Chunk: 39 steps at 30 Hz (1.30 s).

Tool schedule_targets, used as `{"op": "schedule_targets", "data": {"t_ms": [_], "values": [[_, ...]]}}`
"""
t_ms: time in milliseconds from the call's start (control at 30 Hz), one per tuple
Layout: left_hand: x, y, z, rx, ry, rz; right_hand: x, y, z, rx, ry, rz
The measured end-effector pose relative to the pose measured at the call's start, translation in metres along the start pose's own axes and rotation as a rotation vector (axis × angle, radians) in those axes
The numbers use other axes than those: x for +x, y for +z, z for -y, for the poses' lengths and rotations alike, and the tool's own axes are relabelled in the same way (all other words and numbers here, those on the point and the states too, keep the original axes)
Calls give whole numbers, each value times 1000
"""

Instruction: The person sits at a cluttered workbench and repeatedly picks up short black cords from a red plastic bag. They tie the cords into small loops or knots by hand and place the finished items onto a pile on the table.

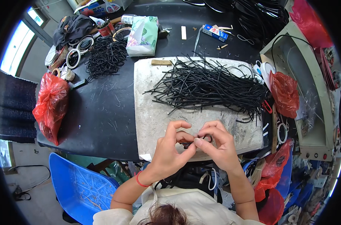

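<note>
My left hand point(169, 150) and my right hand point(217, 144) meet over the near edge of a worn white board point(155, 116). Together they pinch a short black cord piece point(188, 143) between fingertips, and the fingers hide most of it. A big loose pile of black cords point(208, 84) lies on the board just beyond my hands. A red band circles my left wrist.
The board rests on a black table point(103, 108). A red plastic bag point(50, 105) sits at its left edge, another red bag point(284, 93) at the right. A second cord heap point(104, 56), tape rolls point(74, 56) and a floral pouch point(142, 35) lie farther back. A blue chair point(80, 187) stands lower left.
</note>
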<state>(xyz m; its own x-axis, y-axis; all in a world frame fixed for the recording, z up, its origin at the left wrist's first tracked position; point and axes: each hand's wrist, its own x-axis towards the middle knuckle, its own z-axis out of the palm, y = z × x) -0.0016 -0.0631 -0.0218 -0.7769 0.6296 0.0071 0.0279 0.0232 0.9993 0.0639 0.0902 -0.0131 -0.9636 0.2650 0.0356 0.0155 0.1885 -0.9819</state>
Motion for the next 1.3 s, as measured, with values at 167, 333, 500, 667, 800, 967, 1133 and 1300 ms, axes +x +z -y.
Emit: {"op": "schedule_targets", "data": {"t_ms": [167,333,500,667,800,967,1133,1300], "values": [[-2,-2,-13,-43,-62,91,5,10,4,404,252,-70],[-1,-4,-10,-392,-331,167,0,15,-1,492,276,-124],[-5,0,2,-320,-307,125,-5,20,-3,363,205,-180],[-10,7,-1,38,-69,57,-2,20,-6,432,211,-271],[-6,-2,1,-310,-211,95,4,10,8,649,424,-111],[-6,3,1,-246,-255,137,-6,8,-11,309,145,-93],[-6,8,-5,-237,-252,127,-9,11,-10,-164,-28,-223],[-5,12,8,-146,-51,93,-10,13,-8,-42,-45,-258]]}}
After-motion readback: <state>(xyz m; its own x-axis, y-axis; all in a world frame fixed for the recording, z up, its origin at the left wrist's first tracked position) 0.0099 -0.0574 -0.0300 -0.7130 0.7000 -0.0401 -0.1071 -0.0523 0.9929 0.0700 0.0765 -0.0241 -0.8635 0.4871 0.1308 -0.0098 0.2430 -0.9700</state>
